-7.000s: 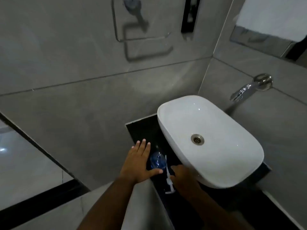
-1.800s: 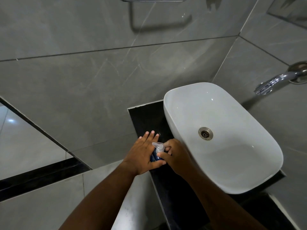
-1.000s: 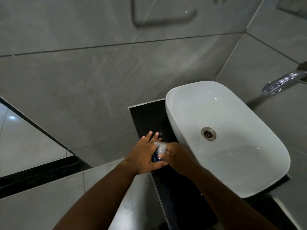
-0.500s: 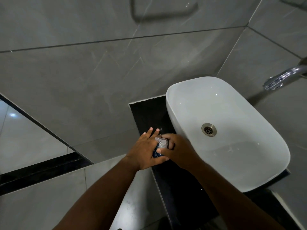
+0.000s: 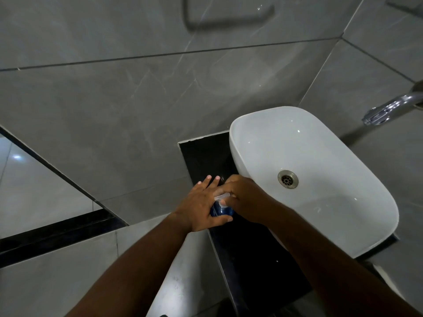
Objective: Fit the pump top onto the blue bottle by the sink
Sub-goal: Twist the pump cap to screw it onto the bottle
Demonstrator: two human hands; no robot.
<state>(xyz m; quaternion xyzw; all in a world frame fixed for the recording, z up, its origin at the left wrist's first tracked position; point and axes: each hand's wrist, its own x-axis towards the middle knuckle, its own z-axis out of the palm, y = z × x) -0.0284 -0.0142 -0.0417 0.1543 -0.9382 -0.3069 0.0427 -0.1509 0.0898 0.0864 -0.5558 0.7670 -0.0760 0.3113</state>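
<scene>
The blue bottle [image 5: 221, 210] stands on the black counter [image 5: 201, 154] just left of the white sink [image 5: 325, 156]. My left hand [image 5: 201, 207] wraps around its left side, thumb across the front and fingers stretched along the back. The pale pump top [image 5: 221, 197] sits on the bottle's neck, its nozzle pointing left. My right hand [image 5: 246, 197] is closed over the pump top from the right and hides most of it. Only a small patch of blue shows between the two hands.
A chrome tap [image 5: 389, 108] sticks out of the right wall above the sink. Grey tiled walls close in behind and to the left. The black counter continues toward me along the sink's near side. A steel drain [image 5: 288, 178] lies in the basin.
Seven seconds ago the pump top lay on the counter beside the bottle; it is on the bottle's neck now. Over the last second my right hand has closed further over it.
</scene>
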